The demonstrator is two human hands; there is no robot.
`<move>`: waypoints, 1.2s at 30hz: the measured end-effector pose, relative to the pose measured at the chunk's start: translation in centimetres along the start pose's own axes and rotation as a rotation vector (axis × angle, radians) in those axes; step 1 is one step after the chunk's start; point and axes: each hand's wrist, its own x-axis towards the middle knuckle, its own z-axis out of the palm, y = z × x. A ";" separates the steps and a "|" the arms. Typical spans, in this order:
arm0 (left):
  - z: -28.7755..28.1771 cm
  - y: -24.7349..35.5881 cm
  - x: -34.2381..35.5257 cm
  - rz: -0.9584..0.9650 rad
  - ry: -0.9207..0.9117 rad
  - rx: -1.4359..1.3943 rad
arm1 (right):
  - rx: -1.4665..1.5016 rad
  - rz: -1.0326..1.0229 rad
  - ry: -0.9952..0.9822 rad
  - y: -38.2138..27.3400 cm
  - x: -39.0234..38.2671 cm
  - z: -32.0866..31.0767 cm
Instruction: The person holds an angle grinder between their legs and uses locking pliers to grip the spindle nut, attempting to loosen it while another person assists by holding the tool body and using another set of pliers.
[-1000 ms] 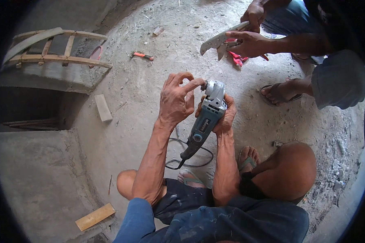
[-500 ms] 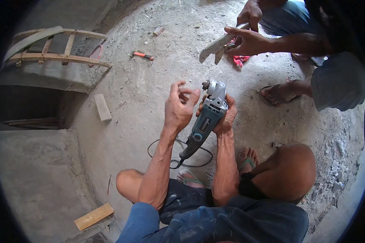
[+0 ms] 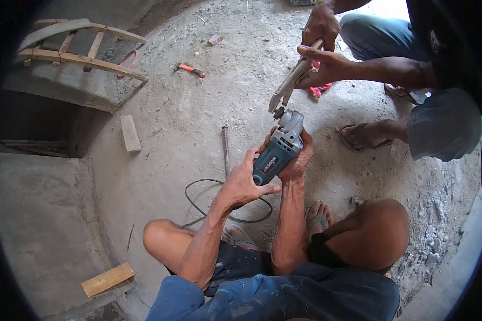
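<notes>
Between my two hands is a teal and black angle grinder [image 3: 277, 159] with a silver gear head, its bare spindle pointing away from me. My right hand [image 3: 299, 160] grips it near the head, fingers wrapped underneath. Around the rear of the body closes my left hand [image 3: 243, 182], its thumb across the housing; the tail of the grinder is hidden there. A co-worker's hands [image 3: 326, 59] hold a plier-like metal tool [image 3: 297, 79], whose jaws are at the spindle tip; whether they grip it I cannot tell.
The grinder's black cord [image 3: 190, 188] loops on the dusty floor beside a thin metal rod [image 3: 225, 147]. A hammer with an orange handle [image 3: 190, 69], wood blocks [image 3: 129, 132] and a wooden frame [image 3: 91, 56] lie to the left. The co-worker's sandalled foot [image 3: 367, 134] is at right.
My left hand has come down from beside the spindle onto the grinder's body. The co-worker's tool has moved nearer, its jaws now at the spindle.
</notes>
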 end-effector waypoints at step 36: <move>2.6 -0.5 0.5 0.054 0.203 0.014 | 0.033 0.012 -0.020 -0.7 -0.7 0.5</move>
